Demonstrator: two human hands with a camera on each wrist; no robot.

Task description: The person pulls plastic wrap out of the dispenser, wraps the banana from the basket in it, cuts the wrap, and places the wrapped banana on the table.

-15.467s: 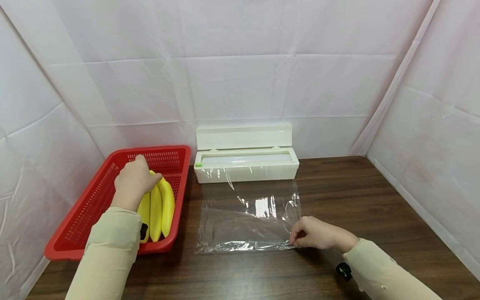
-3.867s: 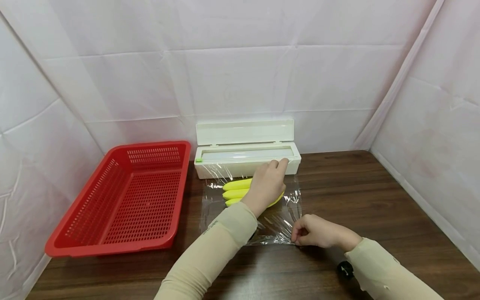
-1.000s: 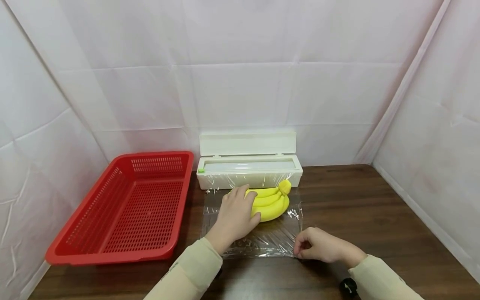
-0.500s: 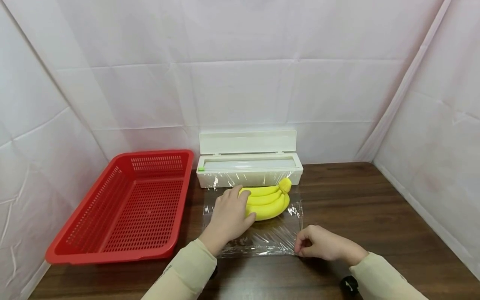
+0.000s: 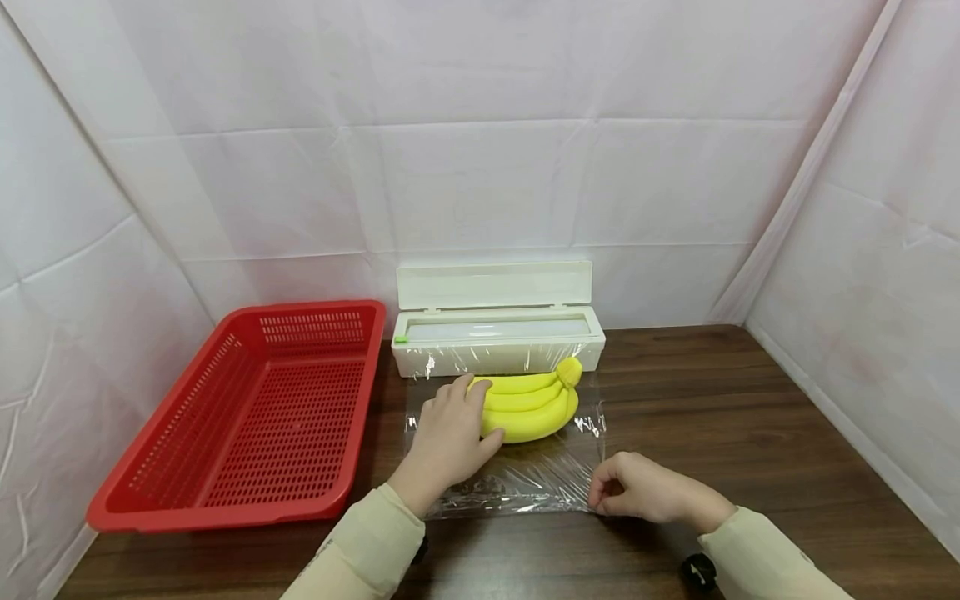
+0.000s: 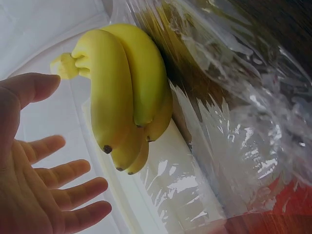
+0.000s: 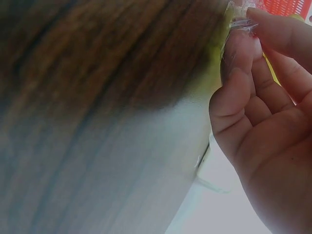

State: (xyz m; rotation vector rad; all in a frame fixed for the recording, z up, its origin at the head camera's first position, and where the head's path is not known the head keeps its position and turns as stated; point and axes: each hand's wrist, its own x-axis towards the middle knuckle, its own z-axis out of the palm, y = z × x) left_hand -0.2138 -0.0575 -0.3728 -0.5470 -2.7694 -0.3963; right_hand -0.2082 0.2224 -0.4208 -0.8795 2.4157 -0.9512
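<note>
A yellow bunch of bananas lies on a clear sheet of plastic wrap, its stem end to the right. My left hand is at the bunch's left end in the head view. In the left wrist view its spread fingers stand apart from the bananas, with nothing in them. At the wrap's near right corner my right hand pinches the film between thumb and fingers; the right wrist view shows the bunched film at those fingertips. Behind the bananas stands the white wrap dispenser, lid up.
A red plastic basket with slotted walls stands at the left on the dark wooden table. The wrap runs from the dispenser toward the table's front. White cloth hangs behind and on both sides.
The bananas have gone from the basket onto the wrap. Over the last second my left hand has drawn slightly left off the bunch. My right hand keeps its hold on the wrap's corner.
</note>
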